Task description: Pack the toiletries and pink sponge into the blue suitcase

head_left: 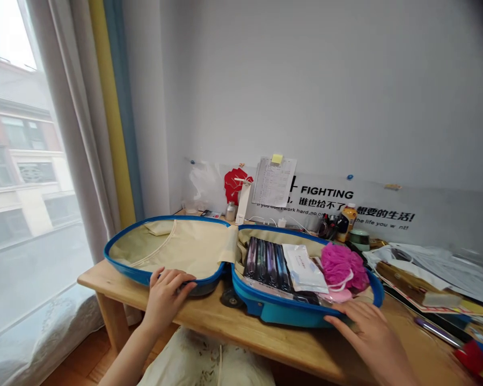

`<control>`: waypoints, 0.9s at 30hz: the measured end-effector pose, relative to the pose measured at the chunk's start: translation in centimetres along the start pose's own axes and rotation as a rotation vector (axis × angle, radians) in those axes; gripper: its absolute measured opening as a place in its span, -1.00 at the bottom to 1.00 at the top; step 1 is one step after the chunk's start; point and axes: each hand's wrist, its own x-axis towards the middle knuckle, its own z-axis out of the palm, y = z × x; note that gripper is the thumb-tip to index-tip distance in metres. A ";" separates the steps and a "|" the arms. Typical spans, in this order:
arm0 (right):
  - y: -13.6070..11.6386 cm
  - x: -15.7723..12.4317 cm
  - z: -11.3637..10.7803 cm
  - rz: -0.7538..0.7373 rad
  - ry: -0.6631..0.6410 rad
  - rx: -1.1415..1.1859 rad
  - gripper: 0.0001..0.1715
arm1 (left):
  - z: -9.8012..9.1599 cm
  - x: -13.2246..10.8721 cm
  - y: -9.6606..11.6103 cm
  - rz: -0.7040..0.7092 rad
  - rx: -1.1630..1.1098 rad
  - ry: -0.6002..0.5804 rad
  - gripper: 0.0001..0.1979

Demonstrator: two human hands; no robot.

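Observation:
A blue suitcase (298,315) lies spread open on the wooden table. My left hand (167,294) grips the near rim of its beige-lined left half (197,244), fingers over the edge. At the right half's near right rim, my right hand (366,327) has its fingers over the edge and thumb outside. Inside that half lie several toothbrushes in dark packs (268,262), a white soft packet (301,266) and a magenta bath puff (343,266) with a white cord. A pink item (338,295) sits beneath the puff, partly hidden.
Behind the suitcase stand a white lamp-like stand (243,202), a small metal bottle (231,211) and an orange bottle (347,220). Papers, a brown case (412,281) and a pen (438,332) crowd the right side. Curtains (70,123) and a window are at left.

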 end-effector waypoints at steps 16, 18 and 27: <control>4.2 3.3 -3.4 0.252 -0.270 0.158 -0.39 | 4.5 -0.1 11.3 0.049 -0.280 0.050 -0.69; 2.4 5.1 -2.3 0.200 -0.341 0.118 -0.46 | 4.2 -0.3 11.3 0.066 -0.300 0.031 -0.71; -0.3 9.3 -0.3 0.188 -0.835 0.143 -0.19 | 3.1 -1.7 4.1 0.128 -0.032 0.178 -0.75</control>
